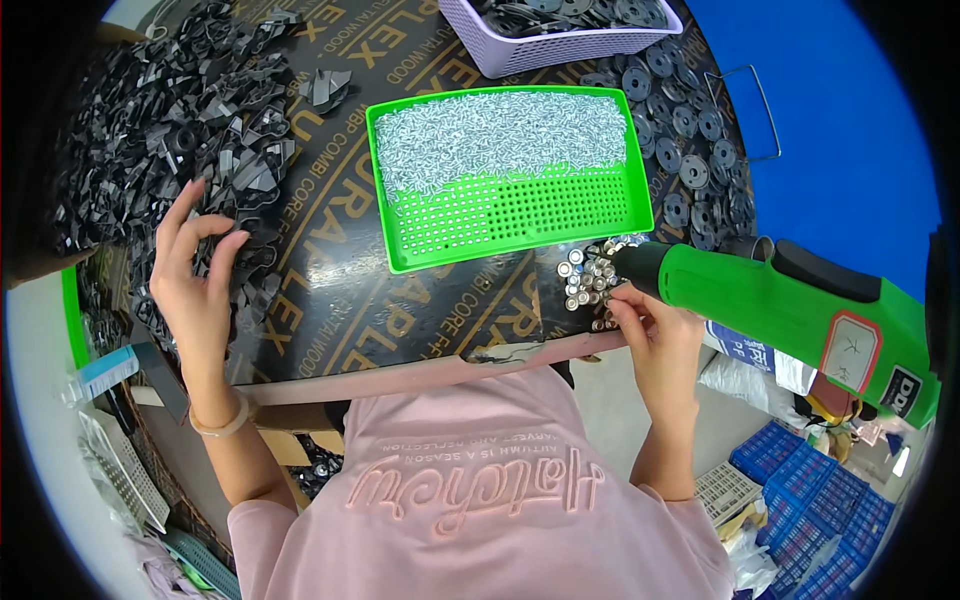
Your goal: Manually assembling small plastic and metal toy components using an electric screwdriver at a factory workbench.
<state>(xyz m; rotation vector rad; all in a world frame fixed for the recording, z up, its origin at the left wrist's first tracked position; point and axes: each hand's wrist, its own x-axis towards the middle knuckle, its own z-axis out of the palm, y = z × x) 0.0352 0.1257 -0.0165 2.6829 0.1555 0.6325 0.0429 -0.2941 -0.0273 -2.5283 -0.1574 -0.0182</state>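
Note:
My left hand [195, 275] is raised at the near edge of a large heap of black plastic parts [215, 120]. Its fingers are apart and curved, with nothing between them. On the right, the thumb and forefinger of my right hand [655, 325] come together at a small pile of round silver metal pieces [585, 275]; whatever they pinch is too small to make out. Just above that hand, a green power screwdriver [770, 310] with a black nose reaches in from the right and hides part of the pile.
A green perforated tray [445, 258] holds many small silver screws [500, 130]. Behind it stands a lilac basket [560, 50] of black parts. Black discs [690, 170] lie along the table's right side. Blue crates [820, 490] sit low at right.

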